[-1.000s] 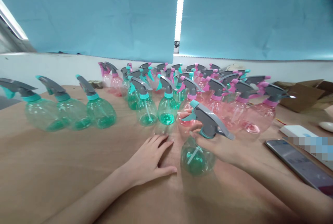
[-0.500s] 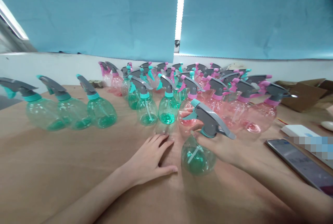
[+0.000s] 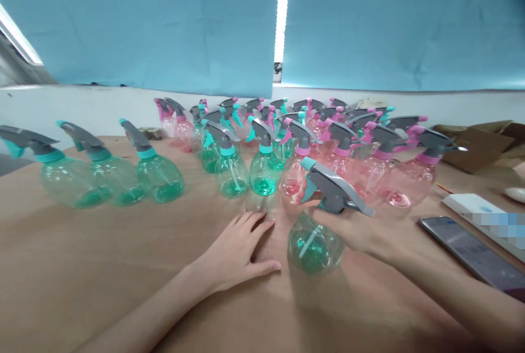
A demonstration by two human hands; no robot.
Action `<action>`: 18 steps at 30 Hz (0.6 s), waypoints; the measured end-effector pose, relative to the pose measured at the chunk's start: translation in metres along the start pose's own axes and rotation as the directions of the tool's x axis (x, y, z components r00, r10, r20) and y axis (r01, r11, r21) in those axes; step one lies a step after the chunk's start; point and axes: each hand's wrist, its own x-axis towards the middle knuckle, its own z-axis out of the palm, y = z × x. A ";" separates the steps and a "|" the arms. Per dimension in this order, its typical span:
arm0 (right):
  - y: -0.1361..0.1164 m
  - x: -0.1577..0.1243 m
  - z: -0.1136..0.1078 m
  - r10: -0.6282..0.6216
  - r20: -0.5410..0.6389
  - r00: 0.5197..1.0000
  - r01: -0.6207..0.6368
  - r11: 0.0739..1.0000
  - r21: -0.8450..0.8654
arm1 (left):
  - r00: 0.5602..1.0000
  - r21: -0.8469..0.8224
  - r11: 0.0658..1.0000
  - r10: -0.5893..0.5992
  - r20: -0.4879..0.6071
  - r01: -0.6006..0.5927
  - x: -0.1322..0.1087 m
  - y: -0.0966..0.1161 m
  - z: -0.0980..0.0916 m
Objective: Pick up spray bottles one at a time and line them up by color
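My right hand (image 3: 353,228) grips a green spray bottle (image 3: 315,249) around its neck, below the grey head. Its fingers reach round to the teal trigger (image 3: 309,186), and the nozzle points left. A little green tint shows at the bottle's base, with a white tube inside; whether it touches the table I cannot tell. Flat on the wood lies my left hand (image 3: 241,249), fingers spread and holding nothing. Just beyond its fingertips stands another green spray bottle (image 3: 264,172). A pink spray bottle (image 3: 293,170) is partly hidden behind the held one.
Three green spray bottles (image 3: 159,175) line the left side of the wooden table (image 3: 102,265). Several pink and green ones crowd the back. On the right are a phone (image 3: 463,249), a white box (image 3: 471,204) and a brown carton (image 3: 471,148). Blue cloth (image 3: 143,25) hangs behind.
The trigger of the held spray bottle has swung inward toward its neck, with my right fingers drawn down with it. The bottle has shifted slightly right. My left hand has stayed put.
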 end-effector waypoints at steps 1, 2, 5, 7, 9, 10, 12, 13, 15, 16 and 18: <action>-0.002 0.000 -0.001 0.002 -0.006 1.000 -0.002 1.000 -0.016 | 1.000 0.002 1.000 -0.002 0.003 0.002 0.000 0.000 0.000; -0.003 0.000 -0.001 0.003 -0.012 1.000 -0.004 1.000 -0.031 | 1.000 0.003 1.000 -0.004 0.007 0.004 0.000 0.001 0.000; -0.001 0.000 -0.001 0.000 -0.009 1.000 -0.001 0.999 -0.041 | 1.000 0.001 1.000 -0.006 0.005 0.006 0.000 0.002 -0.001; 0.004 0.001 0.001 -0.021 0.010 1.000 0.021 1.000 -0.002 | 1.000 -0.005 1.000 -0.003 -0.004 0.003 0.000 0.002 -0.002; 0.010 0.001 0.002 -0.047 0.024 0.999 0.046 0.998 0.038 | 1.000 -0.011 1.000 -0.003 -0.003 0.003 0.000 0.002 -0.002; 0.012 0.002 0.003 -0.057 0.025 0.998 0.056 0.997 0.044 | 1.000 -0.014 1.000 -0.005 -0.001 0.005 0.000 0.002 -0.002; 0.015 0.002 0.005 -0.068 0.024 0.997 0.067 0.997 0.041 | 1.000 -0.016 1.000 -0.009 0.002 0.009 0.000 0.002 -0.001; 0.016 0.002 0.005 -0.068 0.022 0.997 0.067 0.997 0.044 | 1.000 -0.016 1.000 -0.010 0.003 0.010 0.000 0.002 -0.001; 0.016 0.002 0.006 -0.067 0.024 0.997 0.065 0.996 0.063 | 1.000 -0.015 1.000 -0.006 0.000 0.006 0.000 0.001 -0.001; 0.016 0.002 0.006 -0.067 0.026 0.997 0.065 0.995 0.075 | 1.000 -0.015 1.000 -0.005 -0.001 0.005 0.000 0.001 0.000; 0.016 0.002 0.005 -0.066 0.022 0.998 0.064 0.995 0.080 | 1.000 -0.015 1.000 -0.004 -0.002 0.004 0.000 0.001 0.000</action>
